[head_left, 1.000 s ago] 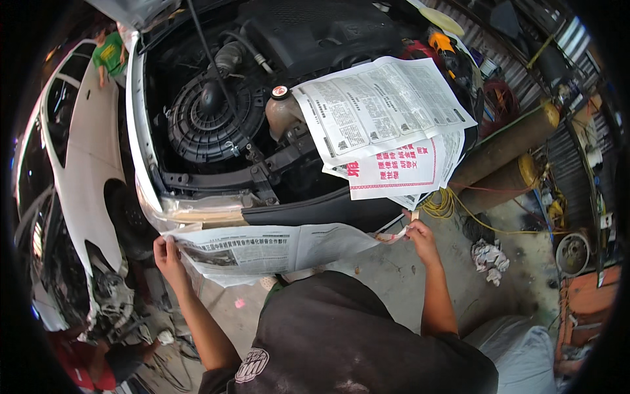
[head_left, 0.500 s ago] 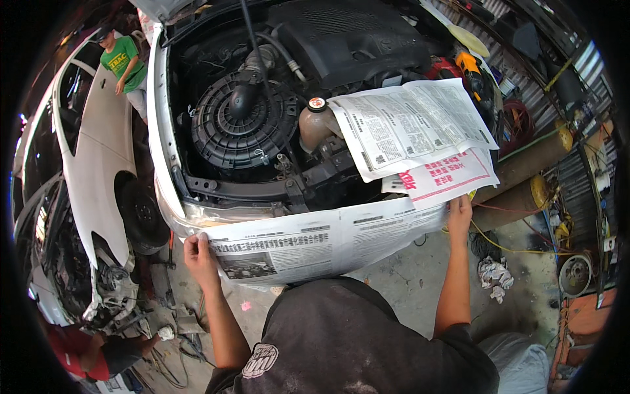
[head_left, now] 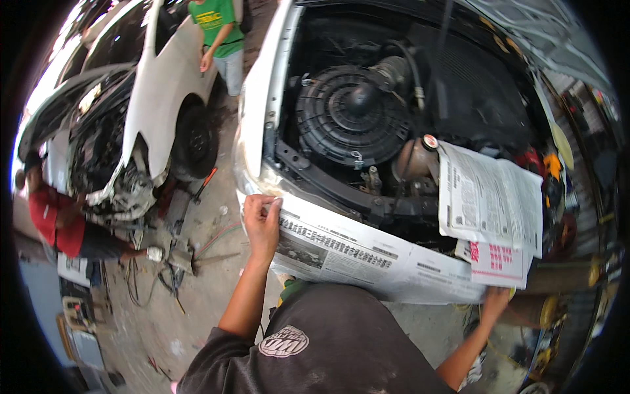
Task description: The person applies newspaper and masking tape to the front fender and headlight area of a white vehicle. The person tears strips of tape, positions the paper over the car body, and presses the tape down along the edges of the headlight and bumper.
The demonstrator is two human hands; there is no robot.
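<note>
A wide newspaper sheet [head_left: 351, 266] is stretched along the front edge of a white car with its engine bay exposed. My left hand [head_left: 262, 226] pinches the sheet's upper left corner beside the headlight area, thumb against the fingers. At the other end, my right hand [head_left: 497, 305] grips the sheet's right edge; its fingers are partly hidden and a little blurred. Another newspaper [head_left: 489, 190] lies over the right side of the engine bay. Under it sticks out a sheet with red print [head_left: 500, 266], close above my right hand.
A round black air filter housing [head_left: 328, 121] and a brownish reservoir [head_left: 413, 161] sit in the bay. Left stands a partly dismantled white car [head_left: 161, 85]. A person in green [head_left: 216, 29] stands beyond; another in red [head_left: 59, 220] works at left. Tools and hoses lie on the floor.
The view has swung left, so the car appears farther right and more of the left side shows. Both hands still hold the newspaper's ends.
</note>
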